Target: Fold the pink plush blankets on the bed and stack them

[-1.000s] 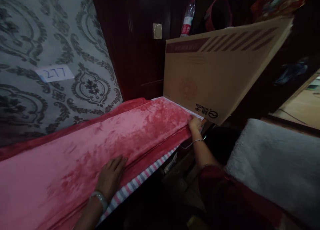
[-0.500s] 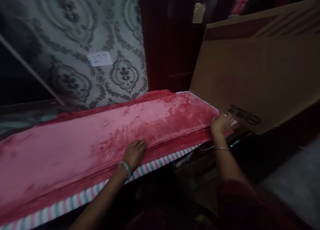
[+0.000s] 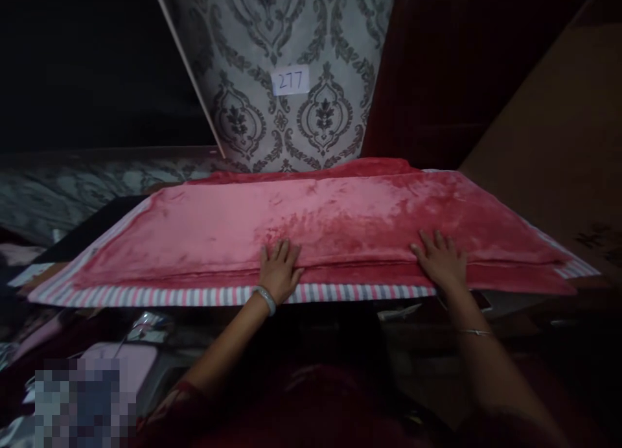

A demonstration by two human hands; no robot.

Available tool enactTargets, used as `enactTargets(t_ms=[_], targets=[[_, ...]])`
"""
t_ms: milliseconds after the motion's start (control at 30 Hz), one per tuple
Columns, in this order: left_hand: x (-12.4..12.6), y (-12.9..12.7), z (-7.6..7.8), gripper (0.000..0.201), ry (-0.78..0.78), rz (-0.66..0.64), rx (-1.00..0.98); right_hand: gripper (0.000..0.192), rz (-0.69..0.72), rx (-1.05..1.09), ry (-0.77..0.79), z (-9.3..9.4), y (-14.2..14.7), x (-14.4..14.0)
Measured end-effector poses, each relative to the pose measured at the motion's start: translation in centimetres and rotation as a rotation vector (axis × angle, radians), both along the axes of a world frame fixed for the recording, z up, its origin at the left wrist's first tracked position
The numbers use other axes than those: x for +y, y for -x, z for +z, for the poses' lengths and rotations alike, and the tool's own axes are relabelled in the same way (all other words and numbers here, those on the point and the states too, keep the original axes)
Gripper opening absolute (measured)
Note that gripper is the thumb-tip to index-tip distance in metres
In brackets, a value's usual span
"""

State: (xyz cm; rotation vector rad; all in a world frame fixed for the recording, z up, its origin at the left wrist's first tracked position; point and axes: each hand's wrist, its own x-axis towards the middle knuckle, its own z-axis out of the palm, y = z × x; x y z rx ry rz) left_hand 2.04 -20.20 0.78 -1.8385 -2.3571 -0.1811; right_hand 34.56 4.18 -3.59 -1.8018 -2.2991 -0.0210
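A plush pinkish-red fabric (image 3: 233, 221), folded into a long strip, stretches across the table in the head view. Beneath it lies a striped cloth (image 3: 204, 297) in white, grey and pink, its edge showing along the front and at both ends. My left hand (image 3: 280, 270) rests flat on the front part of the plush fabric, left of the middle, fingers spread. To the right, my right hand (image 3: 442, 260) also lies on the fabric with its fingers apart. Neither hand grips anything.
A cardboard box (image 3: 549, 137) stands at the right. Behind the table are a patterned wall (image 3: 296, 33) with a paper marked 277 (image 3: 290, 80), a dark screen (image 3: 97, 65) and a dark red panel (image 3: 437, 65). Assorted items, including a pink seat-like surface (image 3: 131, 357), sit lower left.
My right hand has left the fabric's right end and now lies nearer my left hand. The view has swung left and levelled, bringing the fabric's left end into sight.
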Motion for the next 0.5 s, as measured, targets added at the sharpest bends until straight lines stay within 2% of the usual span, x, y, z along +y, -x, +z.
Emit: enactTargets(t_ms=[133,267,400,500], targets=[[-4.0,3.0,-0.4,0.064,-0.045,0.144,0.005,0.066,0.028,0.032,-0.009,0.4,0.0,-0.4],[-6.9,4.6,-1.0,0.060,-0.020,0.173,-0.031,0.068,0.047,0.092,-0.013,0.1,-0.2,-0.7],[-7.8,5.4,-0.4,0.054,-0.071,0.163,-0.068,0.077,0.078,0.179,-0.047,-1.5,-1.2,0.1],[-7.2,7.0,1.0,0.050,-0.129,0.245,-0.069,0.079,0.096,0.206,-0.106,-1.8,-0.3,0.6]])
